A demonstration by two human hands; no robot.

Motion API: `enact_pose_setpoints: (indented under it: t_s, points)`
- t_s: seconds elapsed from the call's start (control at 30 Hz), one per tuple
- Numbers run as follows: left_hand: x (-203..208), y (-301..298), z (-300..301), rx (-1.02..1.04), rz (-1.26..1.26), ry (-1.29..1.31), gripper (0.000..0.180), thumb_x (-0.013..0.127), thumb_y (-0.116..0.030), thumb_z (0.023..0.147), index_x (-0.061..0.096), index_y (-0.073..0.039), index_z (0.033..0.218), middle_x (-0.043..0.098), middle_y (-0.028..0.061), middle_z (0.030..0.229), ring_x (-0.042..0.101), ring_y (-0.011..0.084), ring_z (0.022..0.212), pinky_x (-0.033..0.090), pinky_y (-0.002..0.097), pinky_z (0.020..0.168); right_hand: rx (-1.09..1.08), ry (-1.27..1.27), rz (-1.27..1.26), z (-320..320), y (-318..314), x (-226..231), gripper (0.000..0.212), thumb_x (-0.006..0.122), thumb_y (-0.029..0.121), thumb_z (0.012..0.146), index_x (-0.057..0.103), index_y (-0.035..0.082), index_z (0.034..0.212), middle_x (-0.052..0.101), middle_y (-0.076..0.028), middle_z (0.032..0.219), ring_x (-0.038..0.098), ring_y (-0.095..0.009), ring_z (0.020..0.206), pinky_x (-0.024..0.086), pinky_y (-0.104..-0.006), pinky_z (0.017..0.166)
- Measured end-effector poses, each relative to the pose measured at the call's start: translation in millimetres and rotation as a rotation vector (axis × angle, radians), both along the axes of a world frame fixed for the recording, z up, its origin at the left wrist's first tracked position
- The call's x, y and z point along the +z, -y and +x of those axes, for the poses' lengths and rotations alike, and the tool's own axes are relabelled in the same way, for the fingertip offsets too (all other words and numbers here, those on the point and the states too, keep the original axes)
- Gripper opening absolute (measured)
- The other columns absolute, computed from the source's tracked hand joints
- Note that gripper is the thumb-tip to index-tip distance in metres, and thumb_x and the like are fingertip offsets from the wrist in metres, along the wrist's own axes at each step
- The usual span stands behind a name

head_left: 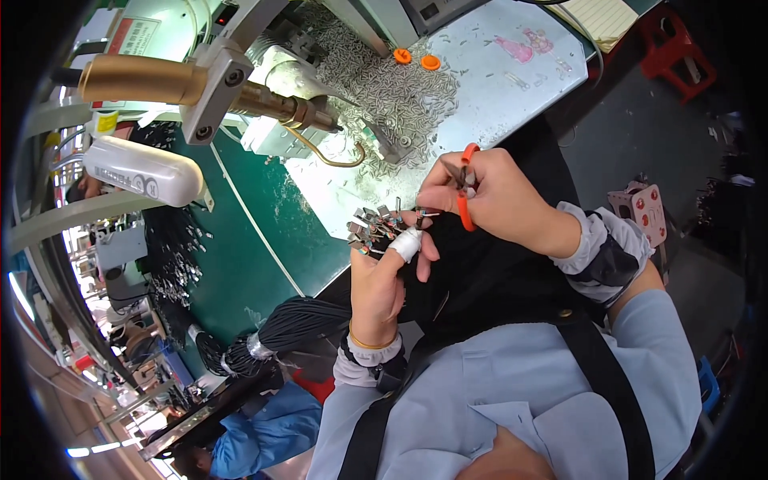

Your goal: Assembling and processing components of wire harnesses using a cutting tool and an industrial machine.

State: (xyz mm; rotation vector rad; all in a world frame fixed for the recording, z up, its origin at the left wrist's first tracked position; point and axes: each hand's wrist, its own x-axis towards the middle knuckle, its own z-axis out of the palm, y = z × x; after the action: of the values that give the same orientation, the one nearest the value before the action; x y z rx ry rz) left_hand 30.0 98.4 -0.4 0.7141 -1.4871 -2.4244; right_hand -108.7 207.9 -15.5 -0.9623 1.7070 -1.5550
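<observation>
my remote view: left grip clasping bundled connectors by the bench; right grip holding orange-handled snips. i judge trimming in hand; the next move calls for steady blade placement.

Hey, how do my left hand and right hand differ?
Your left hand holds a cluster of small metal-ended parts, while your right hand holds an orange-handled cutting tool. A yellow band circles the left wrist; none shows on the right wrist. Both forearms have pale gathered cuffs.
</observation>
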Motion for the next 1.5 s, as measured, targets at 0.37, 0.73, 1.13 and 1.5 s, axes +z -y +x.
enact_pose_setpoints:
  t_s: [0.37,0.73,1.13,1.5]
  points:
    - [16.5,-3.2,0.1,0.053,-0.101,0.122,0.016,0.051,-0.001,0.078,0.054,0.004,0.094,0.054,0.0110,0.063,0.038,0.0090,0.041,0.029,0.0201,0.039,-0.017,-0.910,-0.464,-13.5,-1.3,-7.5,0.024,0.071,0.014,0.065,0.063,0.009,0.088,0.064,-0.001,0.072,0.056,-0.015,0.053,0.043,-0.0237,0.049]
    - [4.6,-10.0,-3.7,0.237,-0.038,0.095,0.016,0.056,0.006,0.075,0.054,0.005,0.091,0.050,0.0033,0.066,0.034,0.0041,0.043,0.024,0.0189,0.039,-0.075,-0.754,-0.254,0.0,-4.5,-7.2,0.017,0.071,0.010,0.065,0.061,0.010,0.079,0.059,-0.001,0.060,0.052,-0.015,0.046,0.038,-0.0249,0.043]
    - [-2.5,-20.5,-6.9,0.293,-0.611,0.168,0.022,0.063,0.005,0.071,0.053,0.002,0.090,0.054,0.0034,0.073,0.047,0.0063,0.058,0.037,0.0186,0.053,-0.117,-0.525,-0.112,22.7,-2.8,-9.2,0.013,0.063,0.005,0.075,0.055,0.004,0.084,0.061,-0.006,0.069,0.056,-0.014,0.053,0.042,-0.0246,0.051]
    - [2.0,-19.2,-7.3,0.375,-0.374,0.105,0.016,0.059,0.001,0.077,0.050,0.004,0.090,0.048,0.0025,0.064,0.037,0.0048,0.043,0.026,0.0189,0.039,-0.007,0.249,-0.092,18.6,-4.2,5.1,0.018,0.059,0.015,0.081,0.053,0.000,0.075,0.060,-0.008,0.065,0.058,-0.015,0.053,0.043,-0.0264,0.047]
